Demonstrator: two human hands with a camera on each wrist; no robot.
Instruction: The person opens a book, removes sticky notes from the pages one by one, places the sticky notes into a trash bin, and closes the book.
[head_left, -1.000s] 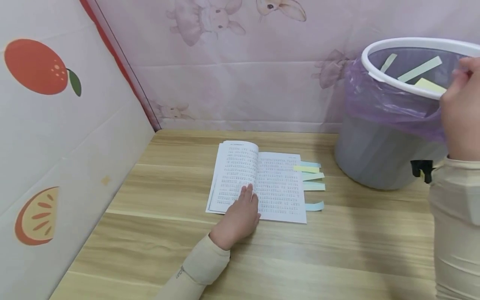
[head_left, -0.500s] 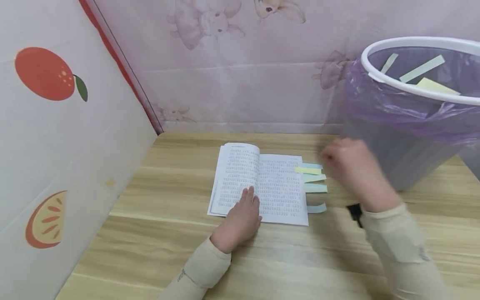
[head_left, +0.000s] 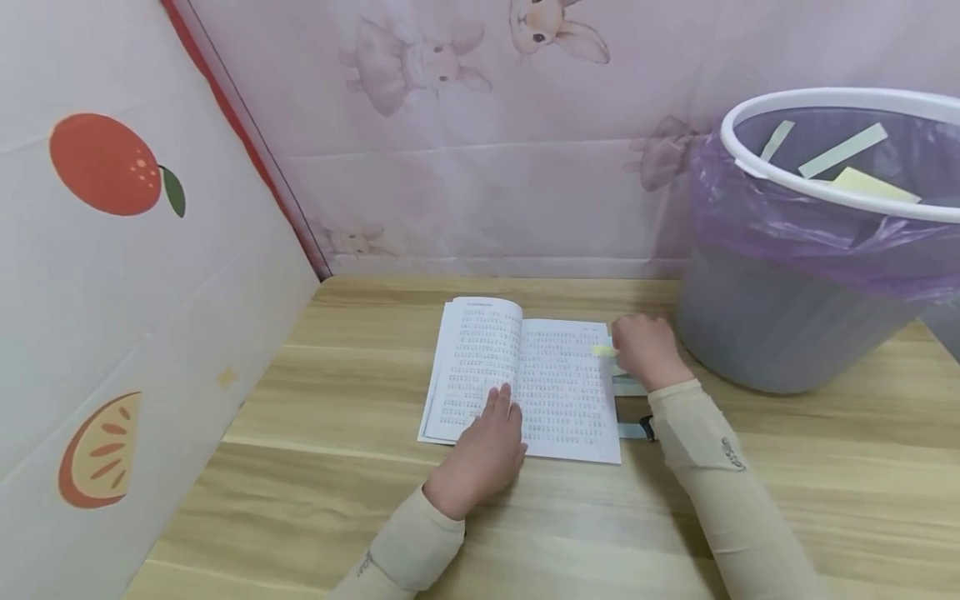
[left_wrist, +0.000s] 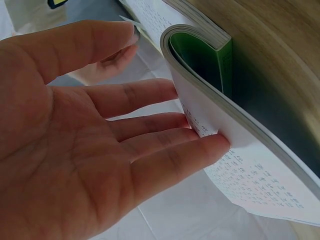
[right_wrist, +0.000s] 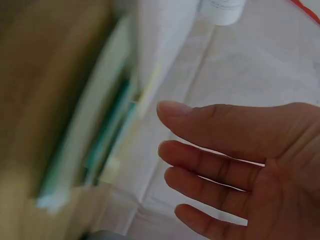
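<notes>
An open book with printed pages lies on the wooden table. Across its lower left page near the fold rests my left hand; in the left wrist view its fairly straight fingertips touch the curved page. Sticky strips stick out from the right edge: a yellow one, a pale green one and a light blue one. My right hand is over the upper strips and hides part of them. In the right wrist view its thumb and fingers are apart, beside the blurred strips, with nothing between them.
Right of the book stands a grey bin with a white rim and a purple liner. Several paper strips, among them a pale green strip, are inside it. Fabric walls bound the table at the back and left.
My right hand has moved from the bin's rim leftward and down to the strips at the book's right edge. My left hand has stayed on the book.
</notes>
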